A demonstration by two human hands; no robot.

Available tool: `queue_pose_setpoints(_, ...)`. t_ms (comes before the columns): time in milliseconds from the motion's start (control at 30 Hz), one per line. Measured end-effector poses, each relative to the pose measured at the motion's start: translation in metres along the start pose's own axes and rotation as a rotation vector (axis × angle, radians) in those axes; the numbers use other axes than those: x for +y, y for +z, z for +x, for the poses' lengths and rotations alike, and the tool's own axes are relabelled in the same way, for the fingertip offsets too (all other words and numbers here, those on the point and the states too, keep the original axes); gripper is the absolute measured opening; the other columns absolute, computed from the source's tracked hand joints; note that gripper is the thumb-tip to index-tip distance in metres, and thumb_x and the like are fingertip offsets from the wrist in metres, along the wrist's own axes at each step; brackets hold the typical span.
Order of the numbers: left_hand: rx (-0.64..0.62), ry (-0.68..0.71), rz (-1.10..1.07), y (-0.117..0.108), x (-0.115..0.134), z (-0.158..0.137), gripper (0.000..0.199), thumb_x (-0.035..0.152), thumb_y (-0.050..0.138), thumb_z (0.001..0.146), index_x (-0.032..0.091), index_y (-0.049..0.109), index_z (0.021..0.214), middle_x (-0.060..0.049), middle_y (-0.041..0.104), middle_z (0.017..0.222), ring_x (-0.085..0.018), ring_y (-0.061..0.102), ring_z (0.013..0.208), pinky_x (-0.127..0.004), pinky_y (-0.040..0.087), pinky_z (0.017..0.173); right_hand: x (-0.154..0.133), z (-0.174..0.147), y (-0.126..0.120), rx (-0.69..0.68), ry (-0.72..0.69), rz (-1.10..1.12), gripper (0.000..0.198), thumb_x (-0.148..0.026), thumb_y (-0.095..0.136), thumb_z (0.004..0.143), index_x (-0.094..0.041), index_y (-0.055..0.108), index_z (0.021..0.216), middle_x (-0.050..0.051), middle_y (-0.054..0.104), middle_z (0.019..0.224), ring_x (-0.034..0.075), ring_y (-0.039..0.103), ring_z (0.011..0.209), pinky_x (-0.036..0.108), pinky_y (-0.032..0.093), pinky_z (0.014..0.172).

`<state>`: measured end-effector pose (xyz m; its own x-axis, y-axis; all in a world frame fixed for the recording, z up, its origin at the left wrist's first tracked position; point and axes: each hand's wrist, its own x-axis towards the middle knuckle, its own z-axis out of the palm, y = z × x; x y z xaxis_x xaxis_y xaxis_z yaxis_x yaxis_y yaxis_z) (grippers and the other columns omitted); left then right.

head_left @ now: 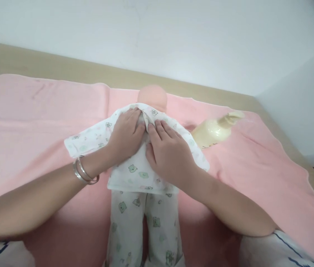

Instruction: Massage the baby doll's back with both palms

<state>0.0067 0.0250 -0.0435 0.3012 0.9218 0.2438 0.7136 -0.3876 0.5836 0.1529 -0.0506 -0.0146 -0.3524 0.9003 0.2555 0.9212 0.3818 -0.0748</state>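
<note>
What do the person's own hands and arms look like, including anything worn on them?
Left hand: ungloved, slim silver-coloured bangles at its wrist. Right hand: ungloved, no jewellery visible. Pale clothing with dark jagged lines, probably sleeves.

A cream-coloured pump bottle [211, 132] rests on a pink blanket [251, 159]. The blanket lies on a tan surface [48, 63] beside a white wall [173, 37].

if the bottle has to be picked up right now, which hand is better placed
Probably the right hand: it rests on the shirt, on the side nearer the bottle. The left hand, also on the shirt, is farther away, with the right hand in between.
</note>
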Motion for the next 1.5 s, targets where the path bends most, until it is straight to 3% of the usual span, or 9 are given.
queue_pose_setpoints(133,0.032,-0.016,0.027,0.002,0.005,-0.006,0.062,0.036,0.028,0.099,0.002,0.047,0.147,-0.018,0.046,0.157,-0.03,0.038,0.149,-0.049,0.029,0.127,0.018,0.014,0.0,-0.088,0.012,0.117,0.057,-0.029,0.033,0.103,0.001,0.045,0.15,0.022,0.042,0.158,0.033,0.035,0.152,0.049,0.031,0.127)
queue_pose_setpoints(400,-0.12,0.134,0.251,-0.025,0.029,-0.025,0.055,0.026,0.029,0.098,0.0,0.059,0.137,-0.018,0.058,0.146,-0.029,0.048,0.143,-0.045,0.036,0.125,0.055,0.038,0.015,-0.125,0.115,0.214,0.066,-0.038,0.027,0.103,0.003,0.036,0.153,0.022,0.035,0.163,0.031,0.027,0.156,0.051,0.025,0.128)
queue_pose_setpoints(500,-0.147,0.096,0.173,-0.026,0.03,-0.024,0.055,0.025,0.029,0.099,-0.001,0.056,0.14,-0.018,0.053,0.151,-0.029,0.043,0.148,-0.045,0.034,0.126,0.05,0.034,0.014,-0.09,0.113,0.164,0.065,-0.037,0.027,0.103,0.004,0.038,0.152,0.024,0.038,0.161,0.034,0.031,0.154,0.055,0.029,0.126)
queue_pose_setpoints(633,-0.148,0.021,0.058,-0.022,0.022,-0.01,0.055,0.03,0.029,0.101,0.004,0.05,0.146,-0.015,0.045,0.158,-0.029,0.036,0.152,-0.05,0.031,0.127,0.029,0.02,0.004,-0.038,0.099,0.075,0.058,-0.032,0.032,0.102,0.003,0.049,0.145,0.023,0.056,0.148,0.036,0.049,0.142,0.055,0.042,0.117)
queue_pose_setpoints(800,-0.101,-0.03,0.021,-0.007,0.006,0.001,0.063,0.037,0.029,0.101,0.0,0.041,0.15,-0.02,0.036,0.162,-0.03,0.029,0.154,-0.052,0.023,0.129,0.008,0.006,0.001,0.013,0.072,-0.047,0.054,-0.025,0.033,0.101,0.005,0.057,0.139,0.028,0.063,0.137,0.039,0.059,0.133,0.056,0.047,0.111)
queue_pose_setpoints(1100,0.074,-0.021,-0.11,0.007,-0.002,-0.006,0.056,0.044,0.032,0.1,0.014,0.055,0.142,-0.012,0.048,0.156,-0.029,0.039,0.149,-0.052,0.028,0.127,0.034,0.03,0.02,-0.052,0.151,0.265,0.065,-0.038,0.029,0.104,-0.001,0.031,0.157,0.019,0.025,0.168,0.029,0.016,0.159,0.052,0.019,0.13)
queue_pose_setpoints(1267,0.104,-0.011,-0.154,0.006,-0.005,-0.007,0.049,0.045,0.036,0.102,0.022,0.057,0.139,-0.008,0.052,0.154,-0.029,0.043,0.147,-0.054,0.031,0.126,0.036,0.028,-0.005,-0.019,0.095,0.345,0.054,-0.034,0.033,0.103,-0.019,0.041,0.154,0.008,0.031,0.168,0.028,0.019,0.159,0.056,0.024,0.127)
queue_pose_setpoints(1400,0.128,0.002,-0.186,0.007,-0.006,-0.01,0.046,0.041,0.033,0.103,0.022,0.056,0.138,-0.006,0.053,0.152,-0.027,0.045,0.145,-0.051,0.032,0.126,0.029,0.023,-0.012,0.133,0.1,0.243,0.053,-0.026,0.031,0.103,-0.018,0.039,0.155,0.007,0.023,0.17,0.026,0.011,0.16,0.054,0.023,0.128)
queue_pose_setpoints(1500,0.177,-0.005,-0.222,0.008,-0.005,-0.012,0.047,0.039,0.029,0.104,0.019,0.055,0.137,-0.008,0.055,0.15,-0.025,0.048,0.141,-0.048,0.035,0.125,0.025,0.022,-0.004,-0.018,0.028,0.198,0.054,-0.028,0.033,0.103,-0.011,0.041,0.154,0.013,0.027,0.168,0.032,0.015,0.159,0.06,0.019,0.128)
